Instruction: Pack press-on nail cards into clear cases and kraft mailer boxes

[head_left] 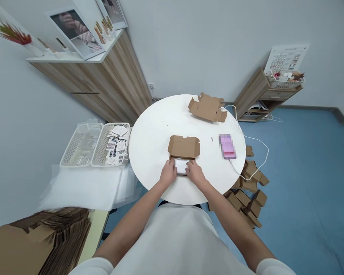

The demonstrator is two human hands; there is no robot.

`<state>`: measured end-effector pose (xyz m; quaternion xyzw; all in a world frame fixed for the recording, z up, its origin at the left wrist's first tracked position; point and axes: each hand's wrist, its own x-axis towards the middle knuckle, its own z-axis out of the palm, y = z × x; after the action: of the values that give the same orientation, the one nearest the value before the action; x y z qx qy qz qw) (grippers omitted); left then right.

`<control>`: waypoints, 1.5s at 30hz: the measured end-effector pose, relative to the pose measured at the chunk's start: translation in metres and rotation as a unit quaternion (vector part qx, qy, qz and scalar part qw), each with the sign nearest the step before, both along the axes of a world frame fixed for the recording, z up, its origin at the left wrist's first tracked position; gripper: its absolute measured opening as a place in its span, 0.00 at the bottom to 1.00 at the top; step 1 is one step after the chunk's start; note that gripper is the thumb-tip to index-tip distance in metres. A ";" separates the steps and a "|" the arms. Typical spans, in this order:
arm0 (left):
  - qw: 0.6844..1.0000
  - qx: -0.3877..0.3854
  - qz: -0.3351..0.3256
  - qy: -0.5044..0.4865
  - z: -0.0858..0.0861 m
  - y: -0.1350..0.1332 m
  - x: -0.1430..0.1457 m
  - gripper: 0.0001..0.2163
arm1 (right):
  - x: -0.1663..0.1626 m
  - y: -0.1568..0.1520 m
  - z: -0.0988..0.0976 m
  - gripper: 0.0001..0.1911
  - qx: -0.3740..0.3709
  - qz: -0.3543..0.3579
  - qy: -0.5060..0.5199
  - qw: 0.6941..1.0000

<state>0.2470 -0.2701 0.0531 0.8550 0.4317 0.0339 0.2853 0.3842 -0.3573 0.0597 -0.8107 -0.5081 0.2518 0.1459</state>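
Observation:
A small brown cardboard box (184,148) stands on the white round table (151,137), its lid raised on the far side. Inside its base lies a white wrapped packet (181,166). My left hand (168,172) grips the box's left side, fingers bent at the packet's edge. At the right side my right hand (195,172) is closed in the same way, its fingertips touching the packet's right end. The fingertips are partly hidden, so I cannot tell how firmly either hand presses on the packet.
An unfolded cardboard box (208,107) lies at the table's back right. A purple pixelated phone-like thing (227,146) with a white cable is at right. Left are white baskets (96,147), translucent sheets (83,187) and stacked flat cardboard (65,236). Several boxes (248,198) lie on the floor.

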 end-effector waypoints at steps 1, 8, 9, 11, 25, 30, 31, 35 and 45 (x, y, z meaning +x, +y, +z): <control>0.999 0.000 0.023 -0.043 0.002 0.007 -0.002 0.16 | 0.009 -0.001 0.002 0.11 0.042 -0.028 0.005 0.999; 0.904 -0.303 0.227 -0.198 0.007 0.075 0.006 0.25 | 0.074 0.018 -0.001 0.28 0.048 -0.334 0.330 0.882; 0.880 -0.353 0.236 -0.213 0.006 0.081 0.008 0.27 | 0.076 0.022 -0.003 0.29 0.034 -0.339 0.388 0.856; 0.843 -0.417 0.245 -0.236 0.006 0.087 0.011 0.30 | 0.073 0.028 -0.006 0.31 0.027 -0.336 0.445 0.830; 0.847 -0.440 0.075 -0.288 0.000 0.077 -0.016 0.20 | 0.030 -0.012 0.005 0.32 0.132 -0.234 0.318 0.909; 0.880 -0.409 0.035 -0.238 0.004 0.076 -0.034 0.19 | 0.022 -0.030 -0.001 0.33 0.120 -0.171 0.343 0.916; 0.881 -0.413 0.039 -0.226 0.006 0.076 -0.038 0.18 | 0.022 -0.033 0.000 0.33 0.118 -0.159 0.363 0.911; 0.881 -0.429 0.064 -0.187 0.014 0.072 -0.045 0.18 | 0.024 -0.044 0.008 0.25 0.097 -0.194 0.448 0.867; 0.959 -0.262 0.077 -0.078 0.000 0.043 -0.039 0.26 | -0.005 -0.036 -0.009 0.17 0.078 -0.308 0.231 0.919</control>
<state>0.2085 -0.2268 0.0532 0.7094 0.4663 0.0076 0.5284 0.3787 -0.3935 0.0508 -0.8326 -0.2033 0.3337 0.3926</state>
